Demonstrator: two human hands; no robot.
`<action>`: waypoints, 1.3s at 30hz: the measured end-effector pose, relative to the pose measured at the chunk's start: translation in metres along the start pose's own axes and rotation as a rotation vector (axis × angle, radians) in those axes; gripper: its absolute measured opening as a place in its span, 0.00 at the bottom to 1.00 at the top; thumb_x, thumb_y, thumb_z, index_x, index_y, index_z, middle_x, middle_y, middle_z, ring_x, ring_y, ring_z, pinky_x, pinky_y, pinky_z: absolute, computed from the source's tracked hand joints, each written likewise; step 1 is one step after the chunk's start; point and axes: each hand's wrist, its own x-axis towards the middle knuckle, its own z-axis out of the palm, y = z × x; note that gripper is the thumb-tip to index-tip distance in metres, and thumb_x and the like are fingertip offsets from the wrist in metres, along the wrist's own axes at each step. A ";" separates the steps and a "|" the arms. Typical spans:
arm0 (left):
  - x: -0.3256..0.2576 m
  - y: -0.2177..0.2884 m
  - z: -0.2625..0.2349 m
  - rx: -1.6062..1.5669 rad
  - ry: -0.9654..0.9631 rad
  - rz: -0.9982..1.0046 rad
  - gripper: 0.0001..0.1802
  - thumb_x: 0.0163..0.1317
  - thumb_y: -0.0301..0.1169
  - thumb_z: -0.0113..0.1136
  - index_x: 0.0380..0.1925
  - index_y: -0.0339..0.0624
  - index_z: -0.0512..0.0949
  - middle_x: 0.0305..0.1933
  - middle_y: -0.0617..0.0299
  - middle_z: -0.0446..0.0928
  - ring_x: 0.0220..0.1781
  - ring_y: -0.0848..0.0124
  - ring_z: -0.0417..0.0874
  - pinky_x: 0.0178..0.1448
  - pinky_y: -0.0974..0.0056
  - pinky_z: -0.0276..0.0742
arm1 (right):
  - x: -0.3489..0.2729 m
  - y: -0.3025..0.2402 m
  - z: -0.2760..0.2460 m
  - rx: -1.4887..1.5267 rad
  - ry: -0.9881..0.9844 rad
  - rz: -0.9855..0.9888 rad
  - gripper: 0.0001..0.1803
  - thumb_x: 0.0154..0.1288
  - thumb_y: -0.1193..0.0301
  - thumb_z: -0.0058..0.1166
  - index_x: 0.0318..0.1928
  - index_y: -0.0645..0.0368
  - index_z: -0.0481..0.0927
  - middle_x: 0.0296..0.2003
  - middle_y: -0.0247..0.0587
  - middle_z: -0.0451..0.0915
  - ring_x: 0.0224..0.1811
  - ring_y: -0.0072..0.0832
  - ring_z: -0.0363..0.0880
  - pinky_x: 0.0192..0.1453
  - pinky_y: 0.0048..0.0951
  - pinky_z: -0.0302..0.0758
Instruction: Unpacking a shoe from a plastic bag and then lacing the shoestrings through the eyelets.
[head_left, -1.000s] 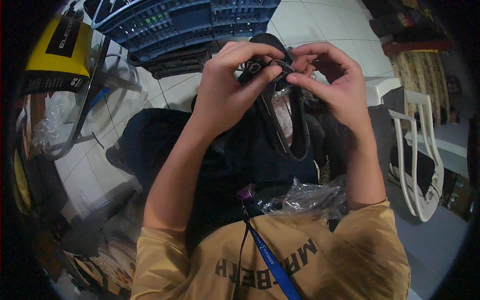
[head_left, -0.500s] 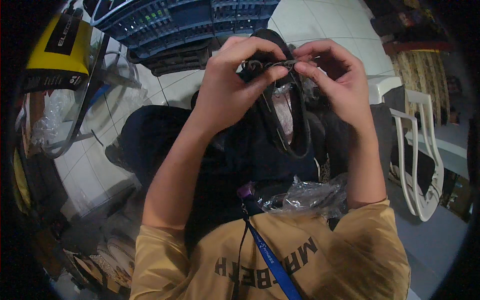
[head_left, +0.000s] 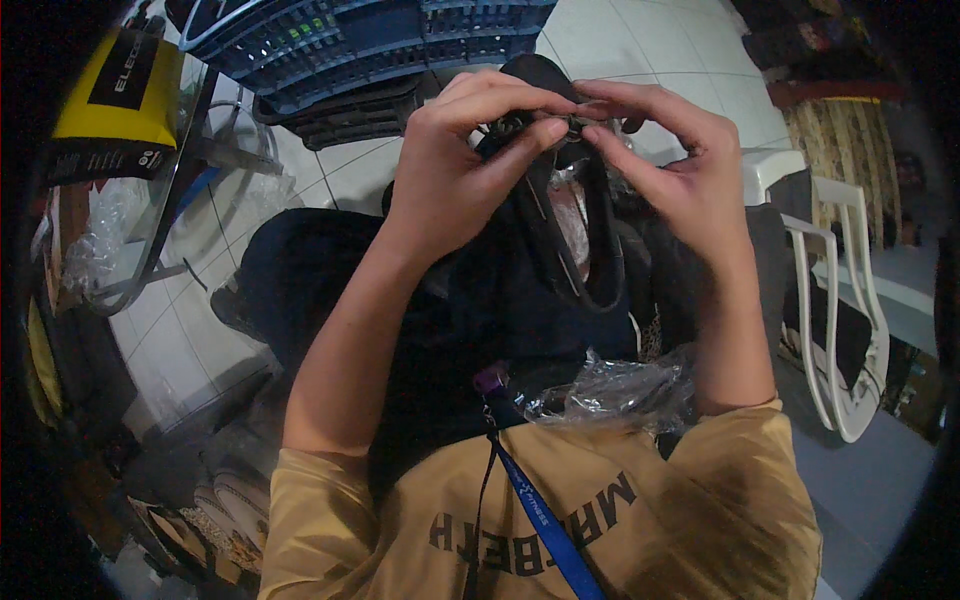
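A black shoe (head_left: 606,265) rests over my dark-trousered lap, its toe pointing away and its opening toward me. Clear plastic and a pale lining show inside it. Over the front of the shoe, my left hand (head_left: 450,165) pinches a thin dark lace (head_left: 574,126) between thumb and fingers. My right hand (head_left: 692,160) meets it from the other side, thumb and index fingertips closed at the same lace. The fingers partly hide the lace, so its exact shape is unclear.
Crumpled clear plastic (head_left: 625,390) lies on my lap beside a blue lanyard (head_left: 535,500). Ahead stands a blue crate (head_left: 400,50) by a black crate (head_left: 350,115). A yellow and black box (head_left: 115,90) is at left, a white plastic chair (head_left: 850,300) at right. More shoes (head_left: 225,510) lie lower left.
My fingertips have come closer together at the lace, which looks more bunched and less stretched out. The shoe has barely shifted.
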 end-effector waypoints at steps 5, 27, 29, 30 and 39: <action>-0.001 0.001 0.000 0.028 0.027 0.030 0.10 0.69 0.27 0.73 0.48 0.37 0.90 0.49 0.58 0.89 0.54 0.67 0.87 0.62 0.63 0.78 | 0.008 -0.008 -0.003 -0.277 -0.029 -0.249 0.18 0.64 0.77 0.71 0.55 0.57 0.91 0.46 0.45 0.92 0.44 0.39 0.92 0.49 0.35 0.86; -0.003 0.009 0.000 -0.109 0.048 -0.144 0.11 0.66 0.27 0.76 0.47 0.36 0.89 0.48 0.62 0.90 0.52 0.75 0.87 0.60 0.67 0.79 | 0.000 0.004 0.005 0.497 0.050 0.215 0.15 0.64 0.79 0.73 0.52 0.64 0.89 0.48 0.36 0.90 0.51 0.18 0.86 0.58 0.23 0.81; -0.002 0.007 -0.001 -0.105 0.031 -0.118 0.11 0.67 0.27 0.76 0.47 0.37 0.90 0.47 0.62 0.89 0.51 0.75 0.87 0.60 0.66 0.79 | 0.000 0.003 0.002 0.464 -0.013 0.155 0.19 0.63 0.75 0.75 0.54 0.63 0.90 0.49 0.39 0.90 0.54 0.22 0.86 0.60 0.26 0.81; -0.001 0.006 -0.002 -0.101 0.016 -0.093 0.10 0.67 0.27 0.76 0.47 0.38 0.90 0.47 0.62 0.89 0.50 0.75 0.86 0.60 0.66 0.79 | 0.002 0.003 0.002 0.464 -0.011 0.156 0.19 0.63 0.75 0.75 0.54 0.63 0.90 0.49 0.39 0.90 0.54 0.22 0.86 0.60 0.26 0.81; 0.001 0.011 -0.009 -0.136 -0.015 -0.231 0.07 0.70 0.25 0.72 0.47 0.39 0.90 0.42 0.68 0.87 0.46 0.81 0.84 0.52 0.72 0.77 | 0.002 0.012 0.015 -0.063 0.070 -0.036 0.14 0.59 0.71 0.78 0.45 0.58 0.93 0.41 0.40 0.91 0.48 0.32 0.86 0.56 0.33 0.80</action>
